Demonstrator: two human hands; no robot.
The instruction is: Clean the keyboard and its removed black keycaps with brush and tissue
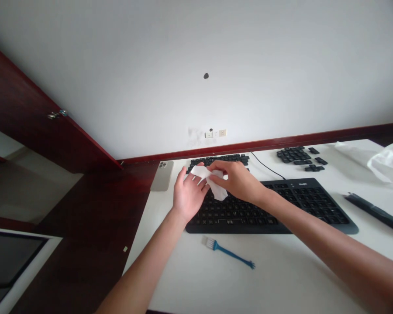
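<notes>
My right hand [239,179] pinches a crumpled white tissue [220,192] between thumb and fingers. Just left of it, my left hand [187,196] is palm up with its fingers stretched out. Part of the tissue lies against those fingers. Both hands hover over the left part of a black keyboard [314,198], whose keycaps appear to be off. On the desk in front of the keyboard lies a small blue brush [232,254] with pale bristles.
Loose black keycaps [293,154] lie behind the keyboard, with more keycaps [234,159] behind my hands. A phone [163,176] rests at the white desk's [183,279] left edge. To the right are a black strip [376,212] and white tissue packaging [388,165]. A cable [267,165] runs toward the wall.
</notes>
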